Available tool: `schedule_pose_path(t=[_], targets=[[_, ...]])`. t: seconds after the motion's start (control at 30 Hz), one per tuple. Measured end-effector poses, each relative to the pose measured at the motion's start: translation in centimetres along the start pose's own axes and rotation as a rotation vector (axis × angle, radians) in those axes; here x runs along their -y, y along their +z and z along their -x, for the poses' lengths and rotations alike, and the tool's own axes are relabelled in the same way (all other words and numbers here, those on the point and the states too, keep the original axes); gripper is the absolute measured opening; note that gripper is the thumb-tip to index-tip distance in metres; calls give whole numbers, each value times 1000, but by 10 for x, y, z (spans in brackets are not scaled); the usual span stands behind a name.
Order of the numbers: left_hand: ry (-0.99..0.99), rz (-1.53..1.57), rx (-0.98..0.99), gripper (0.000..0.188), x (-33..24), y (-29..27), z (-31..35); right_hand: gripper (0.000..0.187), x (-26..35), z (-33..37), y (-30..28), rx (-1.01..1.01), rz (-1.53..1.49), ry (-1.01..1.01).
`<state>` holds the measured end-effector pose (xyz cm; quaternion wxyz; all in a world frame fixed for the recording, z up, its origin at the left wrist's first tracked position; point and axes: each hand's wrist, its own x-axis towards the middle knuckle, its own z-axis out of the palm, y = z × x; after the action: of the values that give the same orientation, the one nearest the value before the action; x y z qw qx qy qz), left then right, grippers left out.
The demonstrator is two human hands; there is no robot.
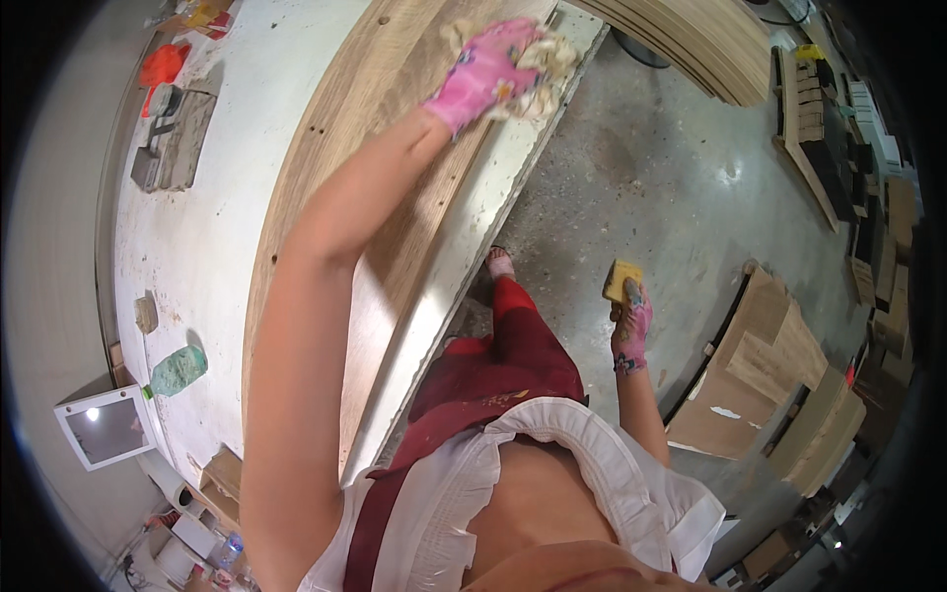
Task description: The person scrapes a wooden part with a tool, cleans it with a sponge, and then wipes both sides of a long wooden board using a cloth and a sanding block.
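My left hand (480, 79), in a pink patterned glove, is closed on a crumpled cream rag (554, 61) and presses it onto the far end of a wood-grain panel (326, 168). Small dark holes dot the panel, which lies along the near side of a white worktable (242, 148). Out to the right, over the floor, my right hand (632, 331) wears a matching glove with darkened fingertips. Its fingers grip a yellow block (620, 280) that looks like a sponge, held away from the table.
A green-tinted plastic bottle (179, 370) lies on the table's left side, near a small brown block (146, 314). Farther up are grey tools (178, 140) and an orange-red item (165, 64). Stacked wood-grain panels (681, 41) stand at the far right; cardboard (725, 395) lies on the floor.
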<state>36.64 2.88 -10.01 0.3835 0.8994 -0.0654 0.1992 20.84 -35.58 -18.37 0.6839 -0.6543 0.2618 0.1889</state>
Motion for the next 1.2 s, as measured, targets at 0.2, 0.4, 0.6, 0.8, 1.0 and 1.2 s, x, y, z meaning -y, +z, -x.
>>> schedule_pose_path(t=[0.2,0.4,0.6,0.8,1.0,1.2], targets=[[-119,121,53,45,35,34,-107,33,-5,-34,-34,-79,-49,82],[167,144,125,37,29,24,-84,32,8,-62,-40,-83,-55,-5],[145,160,344,48,8,1,18,35,102,-46,42,226,-89,-361],[201,200,248,53,-35,-31,156,43,116,-15,209,733,-303,-512],[77,321,29,48,-95,-59,270,42,90,-35,339,722,29,-731],[-127,161,-109,53,-172,-114,438,42,95,-68,358,795,-55,-659]])
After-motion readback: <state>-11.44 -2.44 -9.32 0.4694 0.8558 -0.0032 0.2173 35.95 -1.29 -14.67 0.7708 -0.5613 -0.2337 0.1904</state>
